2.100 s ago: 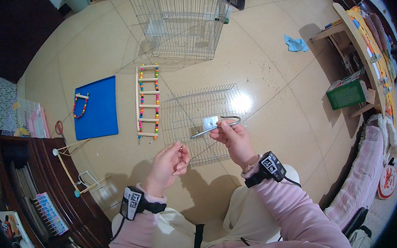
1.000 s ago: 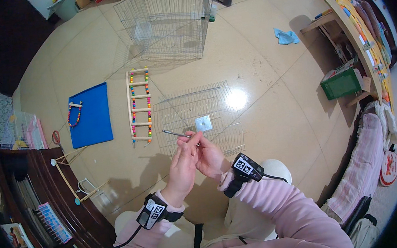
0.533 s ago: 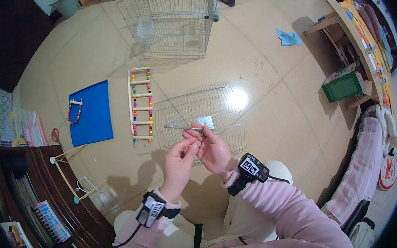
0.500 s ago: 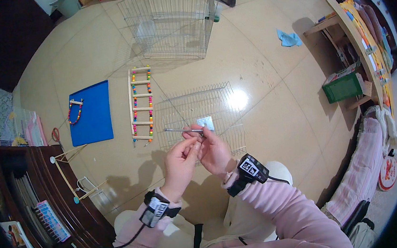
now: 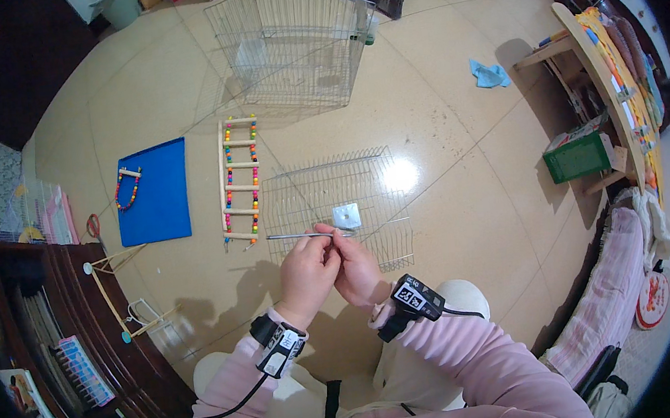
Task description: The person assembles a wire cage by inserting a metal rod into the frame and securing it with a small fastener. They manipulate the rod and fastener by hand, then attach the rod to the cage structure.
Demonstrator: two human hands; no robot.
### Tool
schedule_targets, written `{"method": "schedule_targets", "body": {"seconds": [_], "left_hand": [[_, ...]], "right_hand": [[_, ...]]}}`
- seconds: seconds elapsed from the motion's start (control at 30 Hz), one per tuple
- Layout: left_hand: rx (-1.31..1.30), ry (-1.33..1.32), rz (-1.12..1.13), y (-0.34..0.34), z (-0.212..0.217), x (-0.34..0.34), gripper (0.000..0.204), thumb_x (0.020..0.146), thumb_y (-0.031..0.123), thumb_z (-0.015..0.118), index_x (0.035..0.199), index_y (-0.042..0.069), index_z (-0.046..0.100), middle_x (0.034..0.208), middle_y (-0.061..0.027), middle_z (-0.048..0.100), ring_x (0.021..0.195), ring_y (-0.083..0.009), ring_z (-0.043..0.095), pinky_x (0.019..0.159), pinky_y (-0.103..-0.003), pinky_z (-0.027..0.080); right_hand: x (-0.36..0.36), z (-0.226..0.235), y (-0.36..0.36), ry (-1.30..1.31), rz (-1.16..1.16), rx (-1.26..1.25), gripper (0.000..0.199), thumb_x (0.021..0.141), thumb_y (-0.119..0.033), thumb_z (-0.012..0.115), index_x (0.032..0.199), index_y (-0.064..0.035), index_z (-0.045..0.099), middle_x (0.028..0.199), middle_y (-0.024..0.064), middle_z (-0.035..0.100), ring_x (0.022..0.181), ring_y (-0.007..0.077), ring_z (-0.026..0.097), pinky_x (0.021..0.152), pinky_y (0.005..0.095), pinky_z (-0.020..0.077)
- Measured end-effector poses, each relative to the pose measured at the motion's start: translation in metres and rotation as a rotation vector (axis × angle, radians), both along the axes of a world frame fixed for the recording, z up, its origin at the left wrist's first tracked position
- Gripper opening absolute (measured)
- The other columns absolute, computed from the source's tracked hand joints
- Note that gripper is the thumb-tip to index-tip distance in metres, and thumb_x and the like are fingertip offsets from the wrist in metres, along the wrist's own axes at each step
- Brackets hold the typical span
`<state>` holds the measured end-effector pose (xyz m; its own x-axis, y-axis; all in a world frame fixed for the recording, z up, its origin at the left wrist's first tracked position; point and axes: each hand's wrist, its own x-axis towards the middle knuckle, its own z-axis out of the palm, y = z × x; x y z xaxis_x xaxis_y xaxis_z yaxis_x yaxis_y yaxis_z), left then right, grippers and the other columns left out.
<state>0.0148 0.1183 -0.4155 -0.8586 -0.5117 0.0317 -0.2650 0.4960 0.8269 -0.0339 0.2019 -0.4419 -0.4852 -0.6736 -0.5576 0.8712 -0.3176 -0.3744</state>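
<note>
Rod in right hand, head view.
Right fingers pinch rod; left hand bunched narrow against them, contents hidden, cannot tell. Wire panel lies on floor, apart from cage; ladder just beside. Judged partway: rod picked up, its free end unattached; panel and ladder loose.

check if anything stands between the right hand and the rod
Nothing visible does: the right hand grips the rod directly. The left hand meets the right just below the rod; what it may hold is hidden.
</note>
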Motion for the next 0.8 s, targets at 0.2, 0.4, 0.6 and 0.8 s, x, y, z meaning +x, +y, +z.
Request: {"method": "schedule_targets", "body": {"seconds": [0.2, 0.4, 0.6, 0.8], "left_hand": [[0.273, -0.032, 0.052, -0.014, -0.006, 0.012, 0.010, 0.073, 0.006, 0.064, 0.081, 0.001, 0.059, 0.062, -0.0014, 0.053, 0.052, -0.0095, 0.047, 0.050, -0.023, 0.040], [0.712, -0.082, 0.229, -0.041, -0.013, 0.019, 0.010, 0.079, 0.006, 0.061, 0.086, 0.002, 0.055, 0.071, -0.0028, 0.059, 0.051, -0.0031, 0.043, 0.045, -0.016, 0.036], [0.952, 0.033, 0.223, -0.060, -0.009, 0.025, 0.007, 0.082, 0.005, 0.057, 0.086, 0.002, 0.053, 0.081, -0.0098, 0.062, 0.050, -0.0043, 0.044, 0.045, -0.017, 0.037], [0.971, -0.004, 0.260, -0.056, -0.005, 0.024, 0.011, 0.083, 0.007, 0.056, 0.091, -0.002, 0.055, 0.079, -0.0081, 0.061, 0.058, -0.0081, 0.055, 0.051, -0.020, 0.047]], "right_hand": [[-0.008, -0.006, 0.001, 0.101, 0.027, -0.021, 0.035, 0.094, -0.028, 0.037, 0.117, -0.0027, 0.044, 0.098, 0.0071, 0.056, 0.090, 0.0136, 0.053, 0.082, 0.0280, 0.0430], [-0.029, -0.004, 0.010, 0.292, -0.036, 0.196, 0.030, 0.091, -0.023, 0.046, 0.111, -0.0009, 0.048, 0.096, 0.0094, 0.057, 0.092, 0.0171, 0.056, 0.083, 0.0301, 0.0461], [-0.034, -0.004, 0.013, 0.470, -0.046, 0.216, 0.023, 0.090, -0.016, 0.047, 0.105, 0.0012, 0.051, 0.095, 0.0104, 0.058, 0.089, 0.0180, 0.058, 0.082, 0.0308, 0.0475], [-0.032, -0.001, 0.012, 0.539, -0.035, 0.213, 0.022, 0.090, -0.013, 0.047, 0.106, 0.0013, 0.052, 0.099, 0.0108, 0.058, 0.090, 0.0178, 0.058, 0.083, 0.0304, 0.0469]]}}
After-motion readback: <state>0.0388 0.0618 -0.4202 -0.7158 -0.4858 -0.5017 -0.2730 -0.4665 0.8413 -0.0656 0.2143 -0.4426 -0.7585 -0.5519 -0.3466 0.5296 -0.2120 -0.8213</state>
